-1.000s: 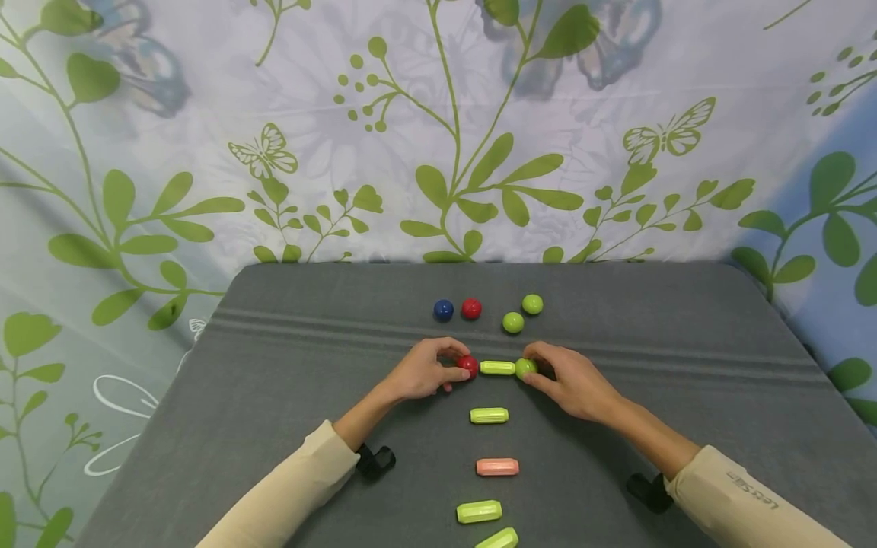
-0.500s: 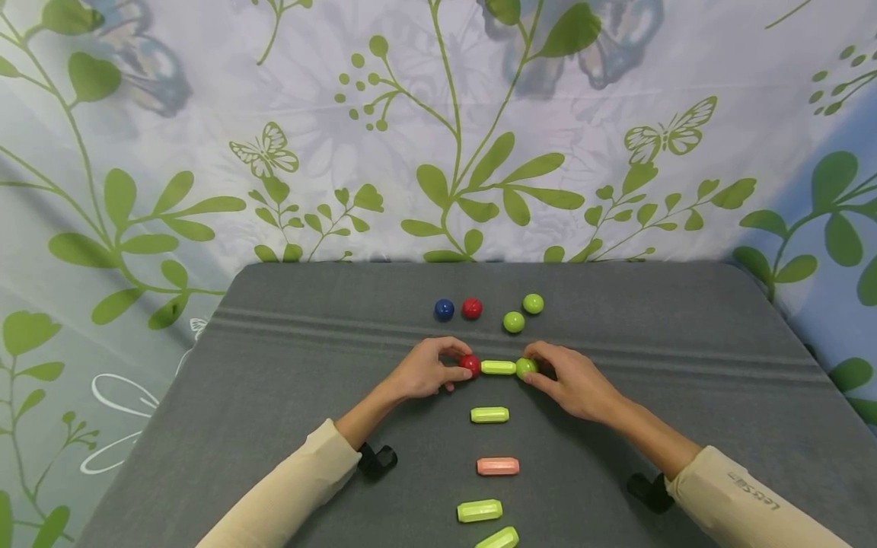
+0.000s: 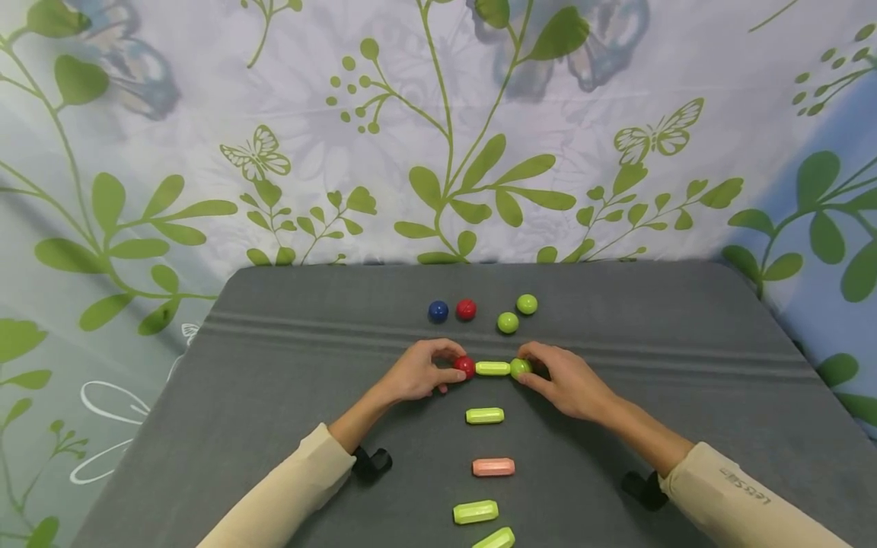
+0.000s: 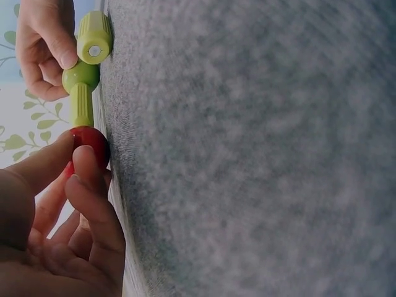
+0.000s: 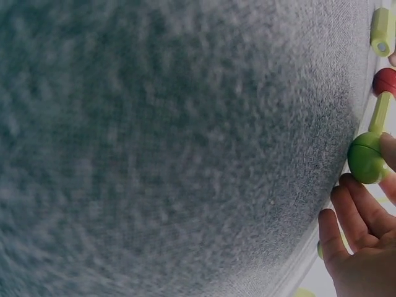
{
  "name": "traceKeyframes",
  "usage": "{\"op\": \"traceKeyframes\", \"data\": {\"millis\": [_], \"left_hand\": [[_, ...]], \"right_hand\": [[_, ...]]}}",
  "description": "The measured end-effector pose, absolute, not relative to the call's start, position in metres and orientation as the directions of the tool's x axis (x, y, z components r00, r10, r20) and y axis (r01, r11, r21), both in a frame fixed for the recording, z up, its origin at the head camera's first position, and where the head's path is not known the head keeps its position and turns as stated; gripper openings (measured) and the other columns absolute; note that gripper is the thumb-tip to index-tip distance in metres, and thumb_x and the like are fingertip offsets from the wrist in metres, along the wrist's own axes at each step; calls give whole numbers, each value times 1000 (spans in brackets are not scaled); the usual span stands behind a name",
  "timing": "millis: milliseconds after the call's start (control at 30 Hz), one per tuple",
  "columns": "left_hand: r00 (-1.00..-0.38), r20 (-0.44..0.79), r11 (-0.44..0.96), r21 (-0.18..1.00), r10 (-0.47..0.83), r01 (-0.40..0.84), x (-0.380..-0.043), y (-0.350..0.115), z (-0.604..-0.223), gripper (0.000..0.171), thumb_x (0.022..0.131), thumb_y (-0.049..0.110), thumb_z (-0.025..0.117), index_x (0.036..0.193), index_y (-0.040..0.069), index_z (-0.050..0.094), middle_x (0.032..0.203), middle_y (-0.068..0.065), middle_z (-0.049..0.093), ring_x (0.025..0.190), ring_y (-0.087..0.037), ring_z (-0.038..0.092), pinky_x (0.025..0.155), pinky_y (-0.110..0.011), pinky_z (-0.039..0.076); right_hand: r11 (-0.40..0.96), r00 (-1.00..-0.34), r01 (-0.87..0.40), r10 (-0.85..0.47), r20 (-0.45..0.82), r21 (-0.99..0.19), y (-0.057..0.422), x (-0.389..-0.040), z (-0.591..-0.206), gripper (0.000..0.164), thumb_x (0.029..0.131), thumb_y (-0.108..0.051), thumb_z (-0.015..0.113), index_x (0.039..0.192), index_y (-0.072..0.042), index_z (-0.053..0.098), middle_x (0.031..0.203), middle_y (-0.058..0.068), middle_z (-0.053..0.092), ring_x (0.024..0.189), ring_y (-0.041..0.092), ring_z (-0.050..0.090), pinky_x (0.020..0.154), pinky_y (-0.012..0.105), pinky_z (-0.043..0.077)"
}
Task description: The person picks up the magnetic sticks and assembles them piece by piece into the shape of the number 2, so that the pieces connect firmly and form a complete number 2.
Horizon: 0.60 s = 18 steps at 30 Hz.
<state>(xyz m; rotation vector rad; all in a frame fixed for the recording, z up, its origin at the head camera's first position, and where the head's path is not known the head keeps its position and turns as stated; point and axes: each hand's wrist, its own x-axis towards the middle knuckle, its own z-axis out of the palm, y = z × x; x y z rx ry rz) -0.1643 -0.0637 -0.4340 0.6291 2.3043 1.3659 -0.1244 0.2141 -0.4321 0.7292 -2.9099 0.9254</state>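
Note:
My left hand [image 3: 425, 371] pinches a glossy red ball [image 3: 464, 367] between thumb and fingers. With its thumb and fingers, my right hand [image 3: 569, 380] holds a lime-green ball [image 3: 520, 369]. A short yellow-green ribbed rod [image 3: 492, 368] lies in line between the two balls, its ends against them. The left wrist view shows the red ball [image 4: 91, 147], the rod [image 4: 81, 105] and the green ball [image 4: 81, 77] in one row. In the right wrist view, the green ball [image 5: 365, 158] sits by my right fingertips [image 5: 350, 181], with the red ball [image 5: 385, 81] beyond.
Behind the hands lie a blue ball [image 3: 438, 311], a second red ball [image 3: 466, 310] and two green balls, one nearer [image 3: 508, 323]. Toward me a column of rods runs down the grey table [image 3: 308, 304]: several yellow-green ones [image 3: 484, 415] and a salmon-pink rod [image 3: 493, 467]. A patterned cloth [image 3: 384, 190] hangs behind.
The red ball in my left hand has moved slightly right, closing the small gap to the rod. My right hand stays on the green ball. The head view has shifted slightly.

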Motion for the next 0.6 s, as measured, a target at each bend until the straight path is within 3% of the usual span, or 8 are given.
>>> {"op": "traceKeyframes", "data": {"millis": [433, 600], "left_hand": [[-824, -101, 439, 878, 558, 190, -165, -63, -434, 29, 91, 13, 73, 118, 7, 65, 108, -8, 66, 61, -16, 62, 50, -29, 48], [-820, -105, 445, 874, 562, 193, -165, -62, -433, 28, 91, 12, 73, 118, 8, 65, 108, -8, 66, 61, -16, 62, 49, -28, 47]], "right_hand": [[705, -886, -441, -442, 141, -556, 215, -125, -431, 24, 92, -16, 72, 113, -10, 63, 102, -2, 64, 92, 16, 61, 80, 42, 49], [704, -886, -455, -421, 195, -545, 216, -120, -427, 28, 92, -14, 72, 118, -7, 64, 112, 3, 65, 105, 25, 60, 88, 49, 47]]}}
